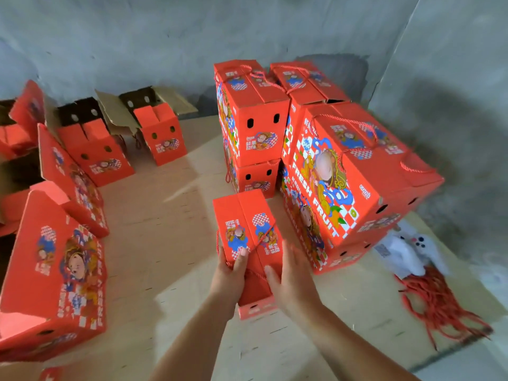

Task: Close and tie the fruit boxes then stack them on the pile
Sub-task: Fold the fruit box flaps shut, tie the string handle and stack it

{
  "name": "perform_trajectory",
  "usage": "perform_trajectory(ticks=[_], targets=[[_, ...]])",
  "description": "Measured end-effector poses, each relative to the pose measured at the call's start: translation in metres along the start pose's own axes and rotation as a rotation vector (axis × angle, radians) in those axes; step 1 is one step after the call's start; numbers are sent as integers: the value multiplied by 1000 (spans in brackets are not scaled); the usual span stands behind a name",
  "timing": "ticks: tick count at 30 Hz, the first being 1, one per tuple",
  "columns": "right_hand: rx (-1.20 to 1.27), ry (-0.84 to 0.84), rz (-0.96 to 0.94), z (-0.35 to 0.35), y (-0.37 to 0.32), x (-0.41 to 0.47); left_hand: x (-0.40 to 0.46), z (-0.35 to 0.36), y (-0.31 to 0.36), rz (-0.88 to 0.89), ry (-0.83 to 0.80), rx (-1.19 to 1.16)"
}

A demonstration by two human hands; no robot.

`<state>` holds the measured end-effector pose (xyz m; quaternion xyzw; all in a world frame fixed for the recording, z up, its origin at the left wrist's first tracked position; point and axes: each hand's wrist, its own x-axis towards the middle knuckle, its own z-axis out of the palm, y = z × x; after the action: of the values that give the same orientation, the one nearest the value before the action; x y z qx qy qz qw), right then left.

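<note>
Both hands hold a closed red fruit box [248,237] low over the board floor [170,215]: the left hand [231,273] grips its near left corner with the thumb on top, while the right hand [288,273] presses flat-fingered against its right side. A red cord [264,237] crosses the lid. Just beyond and right stands the pile [316,160] of tied boxes, close against the grey wall [137,37]. Open boxes [110,138] crowd the left edge. Loose red cords [439,303] lie far right, leaving bare floor between
</note>
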<state>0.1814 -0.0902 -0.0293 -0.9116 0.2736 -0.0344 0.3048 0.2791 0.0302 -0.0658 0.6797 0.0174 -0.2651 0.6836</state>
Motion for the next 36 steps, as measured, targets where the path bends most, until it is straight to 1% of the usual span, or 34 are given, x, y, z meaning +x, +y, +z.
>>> perform_trajectory(ticks=[2,3,6,8,10,12,14,15,16,17,20,23,26,31,33,34,35,36], targets=[[-150,59,-114,-3,10,10,21,29,1,48,26,-5],[-189,54,-169,-5,14,15,29,44,1,62,41,-18],[-198,11,-270,-10,28,32,47,79,5,32,86,-22],[-172,8,-292,-16,37,45,59,90,9,-11,103,32],[-202,-4,-283,-21,43,54,69,94,13,-42,87,73],[-228,10,-261,-22,41,58,74,98,16,-30,86,100],[-363,-1,-282,-20,40,59,75,101,20,-13,109,128],[-449,-31,-294,-18,41,58,72,101,21,-4,112,133],[-478,-61,-281,-17,42,58,69,100,22,8,105,129],[-449,-57,-249,-18,42,57,63,99,22,28,86,129],[-241,-9,-192,-20,29,48,33,89,22,109,55,131],[-114,-14,-284,-11,4,29,-8,67,30,177,113,62],[-79,-30,-383,7,-28,9,-40,28,42,256,154,94],[49,-138,-531,48,-108,-30,-85,-70,50,316,270,95],[75,-176,-597,68,-144,-50,-107,-115,52,336,350,118],[101,-224,-602,79,-163,-62,-118,-138,53,344,397,139],[162,-310,-609,90,-181,-73,-128,-161,52,347,437,164],[321,-436,-549,99,-202,-88,-138,-185,50,341,473,201]])
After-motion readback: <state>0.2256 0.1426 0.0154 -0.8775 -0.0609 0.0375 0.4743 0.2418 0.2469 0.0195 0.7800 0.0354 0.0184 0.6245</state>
